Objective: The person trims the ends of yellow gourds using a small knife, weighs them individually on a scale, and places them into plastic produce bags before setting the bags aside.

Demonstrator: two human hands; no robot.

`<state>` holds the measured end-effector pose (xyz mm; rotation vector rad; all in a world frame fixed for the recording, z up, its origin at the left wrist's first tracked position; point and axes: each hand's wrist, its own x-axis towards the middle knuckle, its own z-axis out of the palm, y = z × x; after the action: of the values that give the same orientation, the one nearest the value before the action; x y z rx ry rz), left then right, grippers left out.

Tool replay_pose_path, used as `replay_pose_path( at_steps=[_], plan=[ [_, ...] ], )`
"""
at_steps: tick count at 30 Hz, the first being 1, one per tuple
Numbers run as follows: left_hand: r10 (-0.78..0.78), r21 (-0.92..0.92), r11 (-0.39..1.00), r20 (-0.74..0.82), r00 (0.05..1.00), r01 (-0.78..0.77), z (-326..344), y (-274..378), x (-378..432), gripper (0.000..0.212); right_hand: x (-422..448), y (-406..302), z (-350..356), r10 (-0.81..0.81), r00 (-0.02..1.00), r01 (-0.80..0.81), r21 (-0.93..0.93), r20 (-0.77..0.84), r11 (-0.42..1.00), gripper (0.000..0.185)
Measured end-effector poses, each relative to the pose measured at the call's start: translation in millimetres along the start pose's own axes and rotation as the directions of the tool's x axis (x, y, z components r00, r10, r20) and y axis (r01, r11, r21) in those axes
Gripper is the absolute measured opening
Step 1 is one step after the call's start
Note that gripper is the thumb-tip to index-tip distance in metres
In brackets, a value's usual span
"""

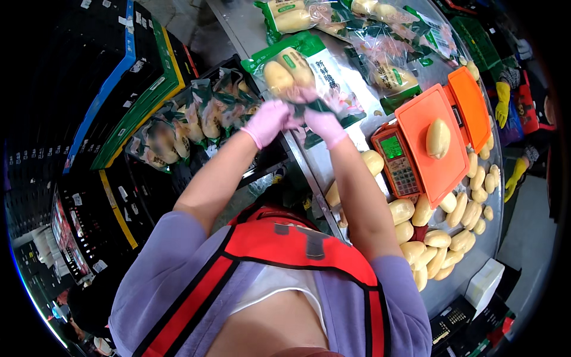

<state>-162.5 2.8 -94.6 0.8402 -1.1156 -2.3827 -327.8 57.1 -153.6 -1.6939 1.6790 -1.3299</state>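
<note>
A printed plastic bag (328, 73) with a green band holds pale lotus root segments (290, 71) and lies on the metal table. Both my hands wear pink gloves and meet at the bag's near end. My left hand (270, 121) pinches the gathered film at its left corner. Close beside it, my right hand (324, 126) grips the film a little further right. Motion blurs the fingers, so their exact hold is hidden. To the right, an orange digital scale (432, 134) with a lit green display carries one lotus root segment (438, 138).
Loose lotus roots (439, 243) crowd the metal table (314, 172) below the scale. More filled bags (383, 49) lie at the far end. A black crate (234, 67) of packed bags stands at left, near stacked crates (129, 102). Another person's yellow-gloved hands (502, 100) show at right.
</note>
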Motion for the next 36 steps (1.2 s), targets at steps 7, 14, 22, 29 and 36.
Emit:
replay_pose_path(
  at_steps=[7, 14, 22, 29, 36],
  plan=[
    [0.441, -0.281, 0.87, 0.077, 0.894, -0.405, 12.3, 132.4, -83.1, 0.032, -30.2, -217.1, -118.8, -0.226, 0.925, 0.238, 0.0, -0.305, 0.971, 0.035],
    [0.383, 0.668, 0.685, 0.011, 0.924, -0.292, -21.1, 117.8, -161.5, 0.025, -121.6, -163.7, -158.5, 0.446, 0.845, -0.338, 0.35, -0.295, 0.873, 0.026],
    [-0.311, 0.073, 0.915, -0.497, 0.81, 0.396, -133.9, 26.5, -137.3, 0.01, -176.9, -155.2, -173.7, 0.606, 0.736, -0.432, 0.481, -0.301, 0.763, 0.029],
    [-0.232, 0.635, 0.447, -0.598, 0.767, 0.63, -152.8, 47.6, -62.3, 0.02, -188.3, -153.8, -164.3, 0.659, 0.714, -0.465, 0.544, -0.237, 0.699, 0.028],
    [-0.137, 0.302, 0.84, -0.685, 0.716, 0.451, -207.2, 52.4, -27.8, 0.01, -190.5, -142.7, -146.3, 0.665, 0.724, -0.481, 0.558, -0.183, 0.677, 0.028]
  ],
)
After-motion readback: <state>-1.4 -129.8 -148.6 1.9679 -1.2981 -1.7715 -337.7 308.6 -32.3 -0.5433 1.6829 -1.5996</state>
